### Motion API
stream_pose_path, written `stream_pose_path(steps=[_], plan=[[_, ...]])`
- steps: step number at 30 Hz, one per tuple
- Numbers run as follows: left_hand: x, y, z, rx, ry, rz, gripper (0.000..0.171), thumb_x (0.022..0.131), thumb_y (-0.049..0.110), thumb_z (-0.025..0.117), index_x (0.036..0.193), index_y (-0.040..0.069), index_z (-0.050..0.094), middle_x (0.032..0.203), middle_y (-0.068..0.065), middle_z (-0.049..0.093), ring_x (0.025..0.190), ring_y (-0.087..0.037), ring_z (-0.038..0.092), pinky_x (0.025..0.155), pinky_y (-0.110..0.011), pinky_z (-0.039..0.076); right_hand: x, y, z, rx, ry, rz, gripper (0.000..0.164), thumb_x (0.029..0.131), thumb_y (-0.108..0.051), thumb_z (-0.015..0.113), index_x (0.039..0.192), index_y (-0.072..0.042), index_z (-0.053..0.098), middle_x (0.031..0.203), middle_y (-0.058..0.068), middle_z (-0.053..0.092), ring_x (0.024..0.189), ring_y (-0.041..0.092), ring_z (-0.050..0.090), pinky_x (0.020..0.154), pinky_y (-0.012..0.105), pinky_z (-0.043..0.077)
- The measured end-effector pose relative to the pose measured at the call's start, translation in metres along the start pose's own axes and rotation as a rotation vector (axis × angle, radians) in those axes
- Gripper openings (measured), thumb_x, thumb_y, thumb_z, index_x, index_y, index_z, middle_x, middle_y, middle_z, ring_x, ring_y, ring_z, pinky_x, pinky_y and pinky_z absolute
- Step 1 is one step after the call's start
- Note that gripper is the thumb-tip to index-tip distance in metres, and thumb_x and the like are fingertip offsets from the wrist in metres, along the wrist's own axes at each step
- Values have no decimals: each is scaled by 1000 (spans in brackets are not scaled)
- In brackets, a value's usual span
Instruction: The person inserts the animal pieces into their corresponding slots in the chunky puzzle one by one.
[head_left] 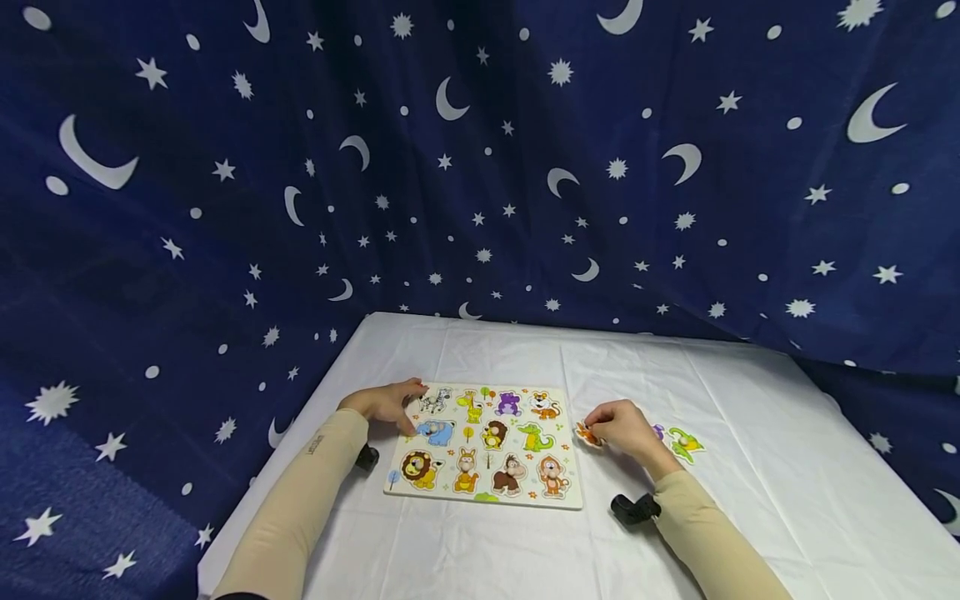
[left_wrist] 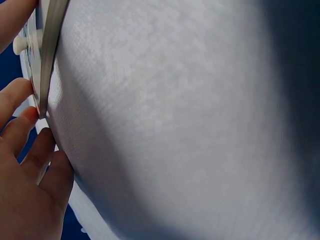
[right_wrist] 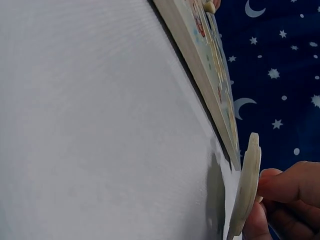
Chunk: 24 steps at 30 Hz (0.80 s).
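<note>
A wooden animal puzzle board (head_left: pixel 442 492) lies flat on the white table. My left hand (head_left: pixel 384 404) rests at its left edge, beside the zebra and the blue elephant (head_left: pixel 437 432), fingers spread and mostly straight. In the left wrist view, fingertips (left_wrist: pixel 29 117) touch the board's rim near a white peg (left_wrist: pixel 20 45). Just past the board's right edge, my right hand (head_left: pixel 624 429) pinches an orange animal puzzle piece (head_left: pixel 588 434). The right wrist view shows this puzzle piece (right_wrist: pixel 246 187) edge-on and tilted, close to the board's corner, with thumb and finger behind it.
A green crocodile puzzle piece (head_left: pixel 685 445) and a purple piece (head_left: pixel 658 431), partly hidden by my right hand, lie on the table to the right. White cloth (head_left: pixel 480 550) covers the table. A dark blue curtain (head_left: pixel 480 192) with moons and stars hangs behind it.
</note>
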<state>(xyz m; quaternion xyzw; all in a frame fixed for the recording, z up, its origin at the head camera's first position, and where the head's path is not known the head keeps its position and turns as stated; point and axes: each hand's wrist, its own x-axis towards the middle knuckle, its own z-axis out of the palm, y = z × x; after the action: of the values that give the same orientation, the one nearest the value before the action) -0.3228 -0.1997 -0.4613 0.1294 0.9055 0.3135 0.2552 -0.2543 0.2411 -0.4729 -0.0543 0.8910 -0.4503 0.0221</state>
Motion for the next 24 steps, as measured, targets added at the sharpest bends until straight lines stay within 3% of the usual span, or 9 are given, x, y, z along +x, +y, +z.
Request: stream_pose_path(steps=[8, 24], plan=[[-3, 1, 0, 33, 1, -4, 98, 70, 11, 87, 155, 15, 38, 170, -8, 13, 156, -35, 9, 125, -56, 10, 7, -4, 7, 13, -7, 2, 12, 79, 8, 67, 88, 5, 74, 80, 8, 73, 69, 11, 60, 61, 23, 50], [-3, 1, -1, 33, -2, 0, 97, 72, 13, 87, 156, 16, 37, 170, -9, 12, 157, -34, 8, 126, -56, 10, 21, -14, 9, -34, -57, -85, 12, 77, 10, 67, 86, 5, 74, 79, 12, 72, 67, 8, 58, 61, 22, 50]])
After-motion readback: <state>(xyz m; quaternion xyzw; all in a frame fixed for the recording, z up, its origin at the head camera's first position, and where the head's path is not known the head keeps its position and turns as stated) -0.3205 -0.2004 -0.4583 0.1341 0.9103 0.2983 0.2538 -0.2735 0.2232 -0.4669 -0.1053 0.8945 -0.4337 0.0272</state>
